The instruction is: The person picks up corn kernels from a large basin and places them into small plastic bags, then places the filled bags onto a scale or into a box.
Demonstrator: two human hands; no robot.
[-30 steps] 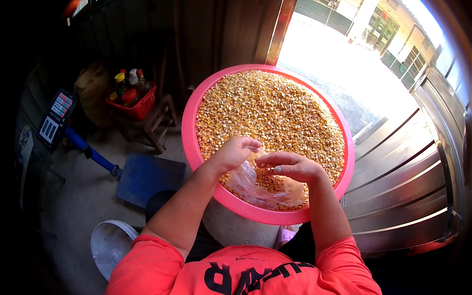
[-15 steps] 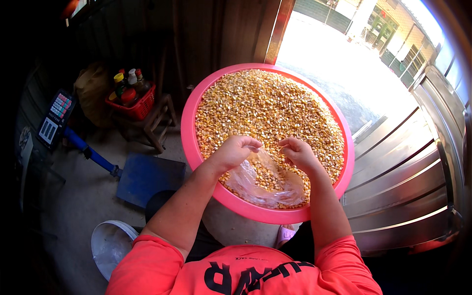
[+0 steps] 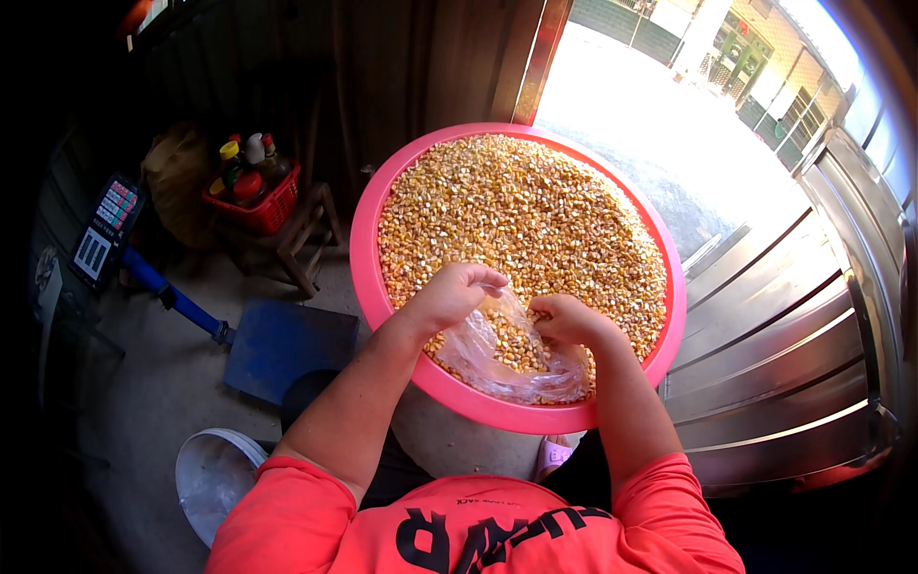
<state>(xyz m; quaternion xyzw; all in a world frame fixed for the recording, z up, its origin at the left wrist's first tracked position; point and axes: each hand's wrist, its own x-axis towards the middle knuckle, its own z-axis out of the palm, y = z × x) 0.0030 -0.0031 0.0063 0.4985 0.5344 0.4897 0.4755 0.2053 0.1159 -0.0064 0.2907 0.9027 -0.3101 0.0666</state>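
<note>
The bag (image 3: 531, 388) is thin, clear plastic, glossy and crinkled; the corn (image 3: 535, 220) makes a rough, grainy surface. The basin (image 3: 365, 249) is smooth plastic, the panel (image 3: 775, 356) shiny ribbed metal, the stool (image 3: 295, 271) dull wood, the shirt (image 3: 287, 517) matt cloth.

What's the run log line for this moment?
left hand: pinching clear plastic bag; right hand: at bag's opening; bag: among corn kernels in pink basin

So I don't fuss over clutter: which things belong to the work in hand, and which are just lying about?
In use: left hand, right hand, bag, corn, basin.

Lying about, it seems: scale, bucket, basket, stool.
</note>
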